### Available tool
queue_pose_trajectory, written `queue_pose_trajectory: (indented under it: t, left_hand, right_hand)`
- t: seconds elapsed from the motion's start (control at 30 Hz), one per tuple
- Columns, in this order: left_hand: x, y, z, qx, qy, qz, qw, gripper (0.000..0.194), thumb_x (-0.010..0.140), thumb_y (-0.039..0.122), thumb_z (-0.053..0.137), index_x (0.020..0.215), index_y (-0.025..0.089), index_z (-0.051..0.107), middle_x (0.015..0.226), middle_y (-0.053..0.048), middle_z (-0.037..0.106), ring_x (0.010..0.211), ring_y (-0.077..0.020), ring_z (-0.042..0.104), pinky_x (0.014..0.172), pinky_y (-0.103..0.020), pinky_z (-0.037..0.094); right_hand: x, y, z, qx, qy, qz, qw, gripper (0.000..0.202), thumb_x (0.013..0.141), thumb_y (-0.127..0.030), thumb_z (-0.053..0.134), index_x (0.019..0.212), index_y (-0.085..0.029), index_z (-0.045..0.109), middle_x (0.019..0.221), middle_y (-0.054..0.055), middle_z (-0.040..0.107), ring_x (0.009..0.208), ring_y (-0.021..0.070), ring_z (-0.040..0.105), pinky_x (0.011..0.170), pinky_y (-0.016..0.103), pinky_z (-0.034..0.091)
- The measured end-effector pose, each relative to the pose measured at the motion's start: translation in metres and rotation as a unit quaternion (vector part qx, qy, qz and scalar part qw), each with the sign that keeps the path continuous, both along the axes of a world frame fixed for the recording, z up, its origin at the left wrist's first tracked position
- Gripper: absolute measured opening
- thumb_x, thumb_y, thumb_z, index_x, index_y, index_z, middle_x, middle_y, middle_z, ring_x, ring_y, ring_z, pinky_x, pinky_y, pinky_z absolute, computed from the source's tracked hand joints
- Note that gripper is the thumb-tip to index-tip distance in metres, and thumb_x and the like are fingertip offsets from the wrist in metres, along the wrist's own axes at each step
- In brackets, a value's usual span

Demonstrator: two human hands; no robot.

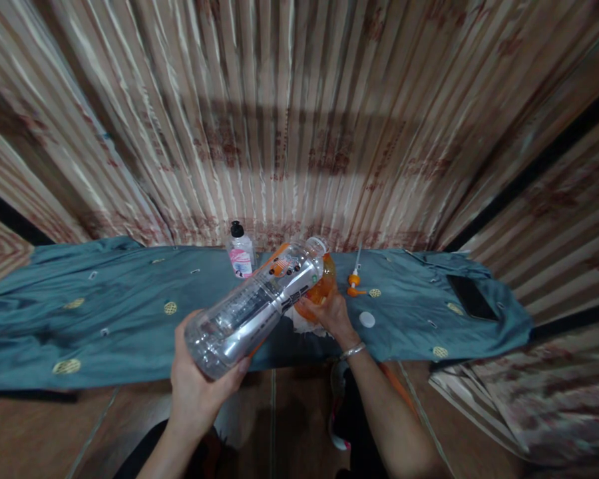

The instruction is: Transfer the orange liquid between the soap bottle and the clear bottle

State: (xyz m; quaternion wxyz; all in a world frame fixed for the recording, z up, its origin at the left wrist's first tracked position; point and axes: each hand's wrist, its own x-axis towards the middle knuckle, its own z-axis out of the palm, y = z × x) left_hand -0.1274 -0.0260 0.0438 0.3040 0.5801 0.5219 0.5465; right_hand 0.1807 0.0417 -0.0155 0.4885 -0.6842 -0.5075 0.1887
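Observation:
My left hand (199,369) is wrapped round the base of a large clear plastic bottle (252,309) with a silver and orange label. This bottle is tilted, its open neck up and to the right, over an orange bottle (323,285). My right hand (332,313), with a bracelet at the wrist, grips the orange bottle from the right. The clear bottle hides much of the orange one, including where the two necks meet. A white tissue (307,324) lies under the orange bottle. Right of it lie an orange pump head (354,282) and a white round cap (367,319).
A small clear bottle (241,253) with a black top and pink label stands at the back. A dark phone (472,297) lies at the right on the teal cloth (130,313). Striped, patterned curtains (284,133) hang behind the narrow table.

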Motion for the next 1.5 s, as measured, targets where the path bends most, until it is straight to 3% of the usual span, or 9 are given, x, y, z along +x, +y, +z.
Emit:
queue_pose_trajectory:
  t: [0.13,0.3,0.47,0.67,0.87,1.03,1.3,1.5]
  left_hand:
    - [0.005,-0.002,0.007,0.002,-0.018,0.031,0.999,0.085,0.068,0.061,0.104,0.139,0.031,0.067,0.123,-0.007,0.085,0.111,-0.0416,0.087,0.101,-0.066,0.074]
    - [-0.006,0.003,0.003,-0.003,0.022,-0.014,1.000,0.091,0.063,0.057,0.108,0.137,0.026,0.066,0.123,-0.013,0.086,0.111,-0.0452,0.088,0.097,-0.068,0.075]
    - [-0.002,0.000,-0.001,0.018,0.002,0.028,0.999,0.085,0.077,0.065,0.100,0.145,0.028,0.065,0.131,-0.013,0.085,0.117,-0.0447,0.086,0.107,-0.070,0.070]
    - [-0.012,0.006,-0.007,0.014,0.035,-0.027,0.999,0.090,0.074,0.060,0.106,0.144,0.025,0.062,0.127,-0.016,0.088,0.112,-0.0445,0.090,0.096,-0.064,0.075]
    - [-0.011,0.006,-0.005,0.011,0.024,-0.023,0.999,0.089,0.071,0.058,0.106,0.142,0.027,0.063,0.125,-0.013,0.089,0.110,-0.0440,0.091,0.096,-0.064,0.076]
    - [-0.006,0.007,0.000,0.016,0.008,-0.018,1.000,0.087,0.069,0.058,0.106,0.139,0.026,0.064,0.124,-0.014,0.089,0.110,-0.0446,0.090,0.095,-0.062,0.076]
    - [-0.011,0.008,-0.003,0.020,0.025,-0.030,0.999,0.088,0.073,0.062,0.104,0.141,0.024,0.063,0.126,-0.015,0.088,0.110,-0.0434,0.091,0.095,-0.062,0.077]
    - [-0.012,0.008,-0.008,0.021,0.021,-0.024,0.999,0.092,0.071,0.062,0.106,0.143,0.024,0.063,0.128,-0.017,0.087,0.113,-0.0463,0.090,0.097,-0.064,0.075]
  right_hand:
    - [0.002,0.000,-0.003,-0.005,0.011,0.002,1.000,0.069,0.075,-0.053,0.102,0.132,-0.023,0.077,0.126,0.019,0.096,0.119,0.0434,0.094,0.103,0.059,0.079]
    - [0.002,0.001,-0.005,0.000,0.017,0.013,1.000,0.069,0.076,-0.054,0.100,0.132,-0.022,0.075,0.129,0.019,0.095,0.121,0.0436,0.093,0.108,0.063,0.078]
    - [0.001,0.002,-0.004,-0.008,0.019,0.002,1.000,0.076,0.073,-0.061,0.100,0.132,-0.021,0.073,0.129,0.021,0.095,0.120,0.0452,0.093,0.107,0.064,0.078]
    - [0.001,0.002,-0.006,0.010,0.033,0.010,0.999,0.073,0.076,-0.065,0.100,0.131,-0.023,0.077,0.129,0.019,0.096,0.119,0.0452,0.093,0.108,0.067,0.077]
    - [0.000,0.001,-0.002,0.011,0.037,0.008,0.999,0.068,0.073,-0.055,0.103,0.128,-0.024,0.077,0.125,0.017,0.096,0.120,0.0457,0.093,0.108,0.067,0.078]
    - [-0.001,0.002,-0.002,0.003,0.028,-0.005,1.000,0.065,0.072,-0.045,0.105,0.126,-0.026,0.075,0.122,0.016,0.096,0.119,0.0447,0.094,0.104,0.059,0.080]
    - [0.003,0.005,-0.010,-0.002,-0.006,-0.007,1.000,0.067,0.075,-0.051,0.102,0.129,-0.023,0.075,0.123,0.019,0.096,0.117,0.0465,0.094,0.102,0.062,0.080]
    - [0.004,0.004,-0.012,0.012,-0.013,-0.001,1.000,0.062,0.077,-0.053,0.100,0.127,-0.027,0.075,0.120,0.013,0.097,0.115,0.0435,0.095,0.100,0.061,0.080]
